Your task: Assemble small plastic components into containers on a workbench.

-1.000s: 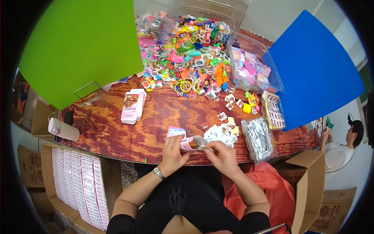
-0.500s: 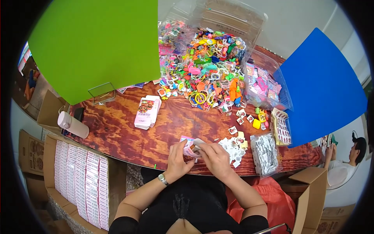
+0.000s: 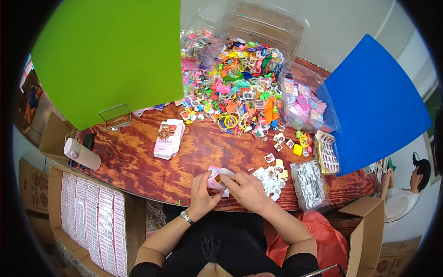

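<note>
Near the table's front edge, my left hand [image 3: 203, 195] is closed round a small pink printed paper box [image 3: 214, 181]. The box is tilted, and its open mouth with a white inside faces my right hand [image 3: 249, 190]. My right fingers are bent together at that mouth. Their tips are hidden in it, so what they pinch, if anything, does not show. Just right of my right hand lies a loose pile of small white paper slips [image 3: 271, 181]. Farther left on the table is a stack of flat pink boxes [image 3: 169, 138] of the same look.
A heap of colourful small toys [image 3: 244, 87] covers the back. To the right are a clear bin of pink packets [image 3: 307, 104], a bag of white sachets [image 3: 310, 184] and a sticker tray [image 3: 327, 154]. A pink bottle [image 3: 82, 153] and a carton of packed boxes [image 3: 92, 217] are left.
My right fingers have moved further into the mouth of the pink box, which is tilted a little more. The whole view has shifted slightly, and the table things appear unmoved.
</note>
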A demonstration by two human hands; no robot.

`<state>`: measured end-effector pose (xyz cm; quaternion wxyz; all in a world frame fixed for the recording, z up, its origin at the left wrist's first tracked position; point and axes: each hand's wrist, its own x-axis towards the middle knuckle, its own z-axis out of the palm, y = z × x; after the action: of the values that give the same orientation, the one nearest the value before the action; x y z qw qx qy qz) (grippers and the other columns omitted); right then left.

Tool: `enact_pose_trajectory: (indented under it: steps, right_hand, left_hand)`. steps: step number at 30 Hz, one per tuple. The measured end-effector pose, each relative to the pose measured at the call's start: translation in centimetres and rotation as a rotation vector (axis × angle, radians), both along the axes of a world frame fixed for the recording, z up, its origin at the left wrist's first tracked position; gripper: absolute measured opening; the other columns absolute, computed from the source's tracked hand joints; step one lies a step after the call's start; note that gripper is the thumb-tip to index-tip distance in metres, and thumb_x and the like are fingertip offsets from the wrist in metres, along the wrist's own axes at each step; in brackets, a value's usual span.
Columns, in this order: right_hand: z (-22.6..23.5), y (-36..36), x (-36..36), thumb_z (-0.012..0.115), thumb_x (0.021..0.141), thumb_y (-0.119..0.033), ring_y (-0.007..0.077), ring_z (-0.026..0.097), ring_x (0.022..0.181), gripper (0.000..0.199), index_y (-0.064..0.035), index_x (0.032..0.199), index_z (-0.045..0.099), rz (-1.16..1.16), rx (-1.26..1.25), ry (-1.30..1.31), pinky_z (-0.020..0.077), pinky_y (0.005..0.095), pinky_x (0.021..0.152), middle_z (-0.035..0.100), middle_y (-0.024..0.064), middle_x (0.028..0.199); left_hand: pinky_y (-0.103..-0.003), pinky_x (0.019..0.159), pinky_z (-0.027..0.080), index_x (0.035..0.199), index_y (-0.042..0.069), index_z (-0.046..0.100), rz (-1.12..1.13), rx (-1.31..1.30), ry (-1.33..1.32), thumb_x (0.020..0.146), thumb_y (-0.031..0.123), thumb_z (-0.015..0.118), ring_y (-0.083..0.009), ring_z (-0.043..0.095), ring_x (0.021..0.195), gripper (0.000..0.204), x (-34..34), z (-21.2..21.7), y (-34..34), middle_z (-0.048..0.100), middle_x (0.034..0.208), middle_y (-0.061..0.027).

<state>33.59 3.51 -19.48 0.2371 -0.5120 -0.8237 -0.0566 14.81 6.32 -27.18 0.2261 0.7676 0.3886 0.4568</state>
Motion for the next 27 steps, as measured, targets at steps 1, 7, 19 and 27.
enact_pose_trajectory:
  steps: [1, 7, 19, 27]
  right_hand:
    - [0.6, 0.4, 0.5, 0.075, 0.081, -0.007, 0.0234, 0.067, 0.074, 0.030, -0.0127, 0.111, 0.073, 0.020, -0.029, 0.128, 0.0556, 0.0352, 0.062, 0.067, 0.0048, 0.090]
    - [-4.2, 7.7, 9.9, 0.072, 0.090, -0.011, 0.0286, 0.069, 0.076, 0.023, -0.0057, 0.112, 0.071, -0.395, -0.001, 0.427, 0.0548, 0.0387, 0.068, 0.070, 0.0149, 0.092]
    - [-10.6, 13.6, 15.3, 0.073, 0.090, -0.024, 0.0399, 0.067, 0.083, 0.022, -0.0036, 0.099, 0.070, -0.558, 0.003, 0.176, 0.0542, 0.0494, 0.074, 0.066, 0.0205, 0.090]
    - [-3.5, 10.8, 14.0, 0.064, 0.096, -0.012, 0.0200, 0.064, 0.073, 0.017, 0.0020, 0.105, 0.068, -0.365, -0.308, 0.655, 0.0490, 0.0333, 0.065, 0.069, 0.0089, 0.084]
  left_hand:
    - [-0.046, 0.091, 0.047, 0.134, -0.003, 0.049, 0.010, 0.001, 0.008, 0.067, 0.007, 0.084, -0.0396, 0.057, 0.105, 0.077, -0.2, 0.1, 0.2, 0.058, 0.117, -0.0216]
    - [-0.045, 0.095, 0.047, 0.134, -0.002, 0.049, 0.045, -0.063, 0.049, 0.068, 0.012, 0.086, -0.0386, 0.057, 0.111, 0.077, -1.2, 1.1, 0.4, 0.058, 0.121, -0.0209]
    - [-0.047, 0.091, 0.047, 0.133, -0.002, 0.048, 0.036, -0.056, 0.043, 0.067, 0.015, 0.088, -0.0397, 0.055, 0.107, 0.079, -1.3, 0.3, 0.8, 0.057, 0.117, -0.0214]
    - [-0.045, 0.095, 0.047, 0.134, -0.001, 0.049, 0.101, -0.158, 0.047, 0.069, 0.019, 0.089, -0.0370, 0.058, 0.108, 0.079, -0.6, 0.2, 1.9, 0.059, 0.116, -0.0198]
